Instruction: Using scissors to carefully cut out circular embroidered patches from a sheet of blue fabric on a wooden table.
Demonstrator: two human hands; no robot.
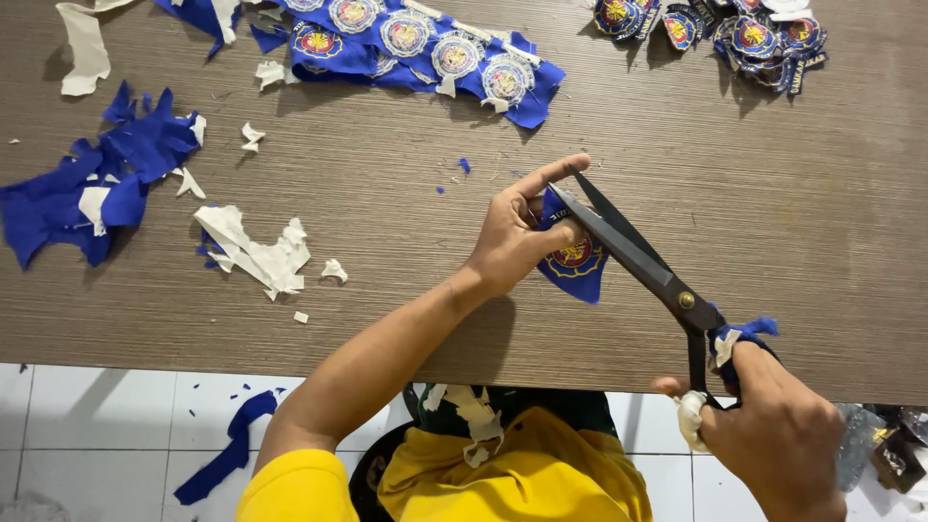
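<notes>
your left hand point(510, 242) pinches a blue embroidered patch point(577, 261) between thumb and fingers, holding it just above the brown wood-grain table point(387, 193), with the index finger stretched out along the patch's upper edge. your right hand point(773, 430) is clenched around the handles of a pair of black scissors point(633, 256), near the table's front edge; the handles are wrapped in blue and white cloth. the blades are parted in a narrow v, and the patch's top edge sits between them, touching the lower blade.

along the far edge of the table lies a strip of blue fabric point(416, 43) carrying a row of round uncut emblems. at the far right corner sits a pile of cut patches point(735, 34), well apart from your hands. to the left is a heap of blue fabric scraps point(92, 184), and near it some white backing scraps point(256, 251) lie scattered. more white scraps rest on your yellow shirt point(522, 478), and a blue scrap point(232, 440) lies on the white tiled floor point(97, 416) below the table.
</notes>
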